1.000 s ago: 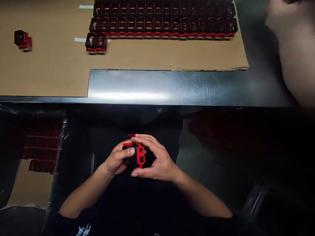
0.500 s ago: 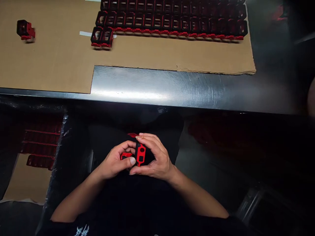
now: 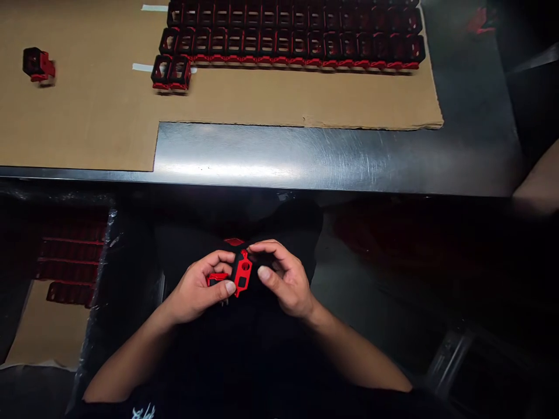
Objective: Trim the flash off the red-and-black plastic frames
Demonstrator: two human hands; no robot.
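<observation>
Above my lap, my left hand (image 3: 205, 286) grips a red-and-black plastic housing (image 3: 243, 273). Its red face, with a round hole and a dark square opening, is turned to the right. Another red portion shows between the left thumb and fingers, and small pins stick out below. My right hand (image 3: 283, 278) is beside the housing with thumb and fingers apart. Its index fingertip is close to the housing's top end; I cannot tell whether it touches. A small red piece (image 3: 234, 241) shows just above the hands, partly hidden.
Rows of red-and-black housings (image 3: 283, 43) stand on a cardboard sheet (image 3: 305, 96) on the metal table (image 3: 262, 154). One lone housing (image 3: 38, 65) sits at far left. A plastic-lined box (image 3: 98, 273) with more red parts is at lower left. Another person's arm (image 3: 539, 183) reaches in at right.
My right hand has let go of the housing, its thumb drawing away to the right. My left hand keeps hold and has shifted slightly left. The other person's arm has come further into view.
</observation>
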